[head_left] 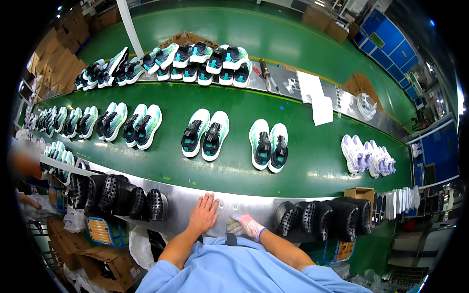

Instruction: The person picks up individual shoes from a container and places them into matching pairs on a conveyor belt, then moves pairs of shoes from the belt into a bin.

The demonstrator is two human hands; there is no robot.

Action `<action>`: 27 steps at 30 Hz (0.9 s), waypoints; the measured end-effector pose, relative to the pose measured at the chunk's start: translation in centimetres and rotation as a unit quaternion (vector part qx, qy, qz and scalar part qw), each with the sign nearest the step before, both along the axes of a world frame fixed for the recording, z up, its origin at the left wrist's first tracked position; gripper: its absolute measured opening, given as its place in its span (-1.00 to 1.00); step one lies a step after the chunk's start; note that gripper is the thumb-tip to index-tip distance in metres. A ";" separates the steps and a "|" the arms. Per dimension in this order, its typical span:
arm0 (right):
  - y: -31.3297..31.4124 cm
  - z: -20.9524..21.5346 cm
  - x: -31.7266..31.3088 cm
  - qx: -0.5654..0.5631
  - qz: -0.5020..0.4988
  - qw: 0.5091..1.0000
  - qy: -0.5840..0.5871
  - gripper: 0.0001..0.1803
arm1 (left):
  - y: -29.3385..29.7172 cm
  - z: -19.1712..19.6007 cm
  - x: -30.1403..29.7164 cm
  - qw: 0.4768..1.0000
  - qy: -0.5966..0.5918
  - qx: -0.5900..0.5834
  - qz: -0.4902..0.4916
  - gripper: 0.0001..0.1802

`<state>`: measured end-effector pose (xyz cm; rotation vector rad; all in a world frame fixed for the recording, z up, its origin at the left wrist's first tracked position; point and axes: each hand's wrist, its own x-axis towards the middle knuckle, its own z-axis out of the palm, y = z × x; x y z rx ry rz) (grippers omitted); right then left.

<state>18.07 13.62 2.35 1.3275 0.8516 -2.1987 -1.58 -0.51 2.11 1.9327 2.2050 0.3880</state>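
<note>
My bare left hand (pixel 203 215) lies flat on the metal ledge (pixel 181 198) at the front of the green conveyor, its fingers stretched out and holding nothing. My right hand (pixel 246 226), in a white and pinkish glove with greyish fingers, rests on the same ledge. Its fingers are slightly bent and apart, with nothing visible in them. Beyond my hands, a pair of white, teal and black sneakers (pixel 212 136) stands on the green belt (pixel 229 183). Another such pair (pixel 269 146) is to its right.
Black perforated shoe forms (pixel 156 205) line the ledge on my left; more black forms (pixel 325 219) stand on my right. White and lilac sneakers (pixel 356 154) are at the belt's right. Sneakers (pixel 234 58), a screwdriver (pixel 264 68) and white paper (pixel 311 88) lie on the far shelf.
</note>
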 end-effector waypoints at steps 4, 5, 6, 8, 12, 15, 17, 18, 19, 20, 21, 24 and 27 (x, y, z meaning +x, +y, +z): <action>0.3 0.6 -0.6 -0.007 -0.002 0.999 -0.031 -0.47 | -0.2 -0.8 0.1 1.000 0.028 -0.001 0.006 -0.32; 0.3 0.5 -1.0 0.010 0.011 0.999 -0.045 -0.50 | -0.3 -0.9 0.0 0.999 0.029 -0.016 0.004 -0.32; 0.5 1.3 -2.2 0.046 0.076 0.992 -0.091 -0.52 | -0.3 -0.9 0.1 0.999 0.026 -0.032 0.000 -0.31; 3.0 0.1 -3.7 0.146 0.173 0.973 0.037 -0.51 | 0.3 -1.0 -0.1 0.999 0.028 -0.029 0.003 -0.31; 11.8 9.5 -13.4 0.519 0.313 0.789 0.098 -0.49 | -0.1 -1.2 -0.5 0.999 0.020 -0.041 0.007 -0.32; 19.9 16.4 -21.9 0.691 0.280 0.651 0.145 -0.35 | 0.0 -1.0 -0.6 0.999 0.019 -0.038 0.009 -0.33; 25.2 20.3 -27.7 0.764 0.291 0.565 0.114 -0.28 | 0.0 -1.1 -0.7 0.999 0.010 -0.033 0.015 -0.34; 28.1 21.4 -30.3 0.786 0.304 0.529 0.095 -0.26 | 0.1 -1.1 -0.8 1.000 0.001 -0.029 0.011 -0.34; 30.3 22.1 -32.8 0.810 0.310 0.493 0.065 -0.25 | 0.2 -0.9 -1.0 1.000 -0.003 -0.025 0.010 -0.36; 32.2 22.7 -35.1 0.832 0.315 0.455 0.034 -0.24 | 0.3 -0.7 -1.1 1.000 -0.002 -0.023 0.014 -0.36; 33.8 23.3 -37.5 0.834 0.316 0.452 0.038 -0.24 | 0.4 -0.5 -1.3 1.000 -0.005 -0.015 0.012 -0.37; 37.5 24.0 -43.7 0.812 0.349 0.460 -0.086 -0.21 | 0.4 -0.9 -1.3 1.000 -0.005 0.013 0.025 -0.40; 39.0 23.4 -47.5 0.787 0.412 0.443 -0.122 -0.19 | 0.4 -1.1 -1.4 0.999 -0.029 0.015 0.025 -0.40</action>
